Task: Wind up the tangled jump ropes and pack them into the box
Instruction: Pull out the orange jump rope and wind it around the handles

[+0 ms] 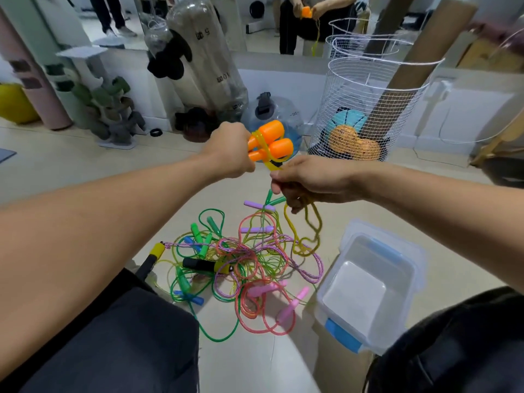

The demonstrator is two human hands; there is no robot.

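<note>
Fingers (279,184) of both hands pinching yellow rope (304,225) looped round paired orange handles (270,140).

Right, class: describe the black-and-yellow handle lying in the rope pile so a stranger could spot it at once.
Find the clear plastic box on the floor, then the tangled rope pile left of it. Near the pile's middle lies the black-and-yellow handle, thicker and darker than the slim pastel handles around it.

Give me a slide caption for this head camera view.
Left hand grips orange handles while right hand winds yellow rope above tangled ropes beside the empty box.
</note>
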